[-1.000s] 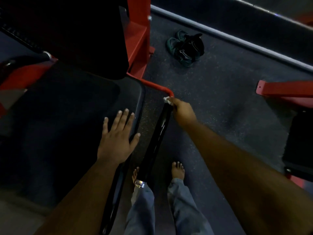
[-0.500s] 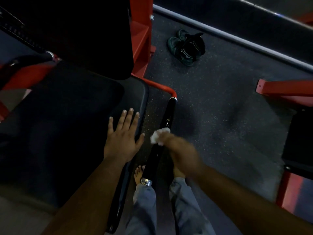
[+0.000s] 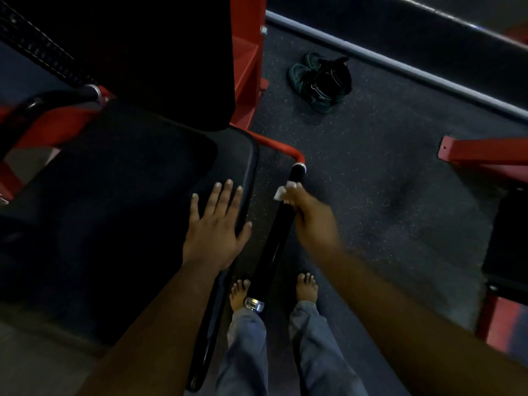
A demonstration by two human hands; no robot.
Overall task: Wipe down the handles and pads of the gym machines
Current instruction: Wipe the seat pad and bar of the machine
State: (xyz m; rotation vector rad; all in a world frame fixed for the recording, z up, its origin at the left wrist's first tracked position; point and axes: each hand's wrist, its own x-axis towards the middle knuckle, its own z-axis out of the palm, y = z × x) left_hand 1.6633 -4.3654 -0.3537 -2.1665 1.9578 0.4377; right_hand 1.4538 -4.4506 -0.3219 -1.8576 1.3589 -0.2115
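Right hand [image 3: 311,215] fingers are pinching a soft, light cloth [image 3: 280,193] against the stiff, glossy, likely slippery handle [image 3: 275,241], near its upper end. Left hand [image 3: 214,235], fingers spread, is pressing the seat pad [image 3: 114,201].

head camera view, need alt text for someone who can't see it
A person's right hand presses a white cloth against the upper end of a black machine handle, while the left hand rests flat on the black seat pad. Bare feet show below; dark shoes lie on the floor.
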